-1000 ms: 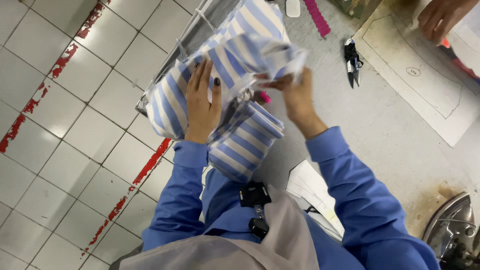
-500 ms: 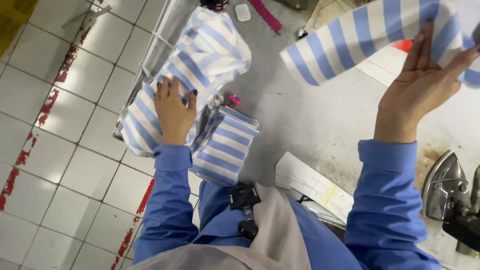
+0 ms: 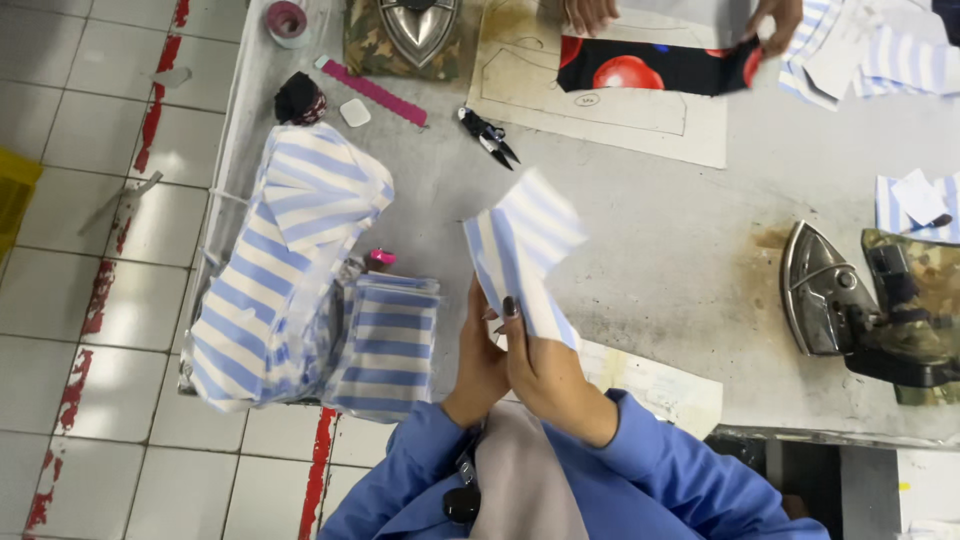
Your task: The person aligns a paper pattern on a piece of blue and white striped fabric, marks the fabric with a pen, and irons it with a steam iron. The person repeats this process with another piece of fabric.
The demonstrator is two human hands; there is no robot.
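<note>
I hold a blue-and-white striped fabric piece (image 3: 522,252) up over the grey table (image 3: 660,230) with both hands. My right hand (image 3: 540,365) grips its lower edge, thumb on the front. My left hand (image 3: 478,365) sits close behind it, touching the same edge. A pile of the same striped pieces (image 3: 290,270) lies at the table's left end, partly hanging over the edge.
An iron (image 3: 835,290) rests on a camouflage pad at right; another iron (image 3: 418,25) stands at the top. Thread snips (image 3: 488,135), a pink strip (image 3: 375,92) and a tape roll (image 3: 287,20) lie nearby. Another person's hands (image 3: 590,12) handle black fabric with red spots (image 3: 655,68).
My left hand left the striped pile and joined my right hand. The striped piece came down from the upper right to the middle in front of me.
</note>
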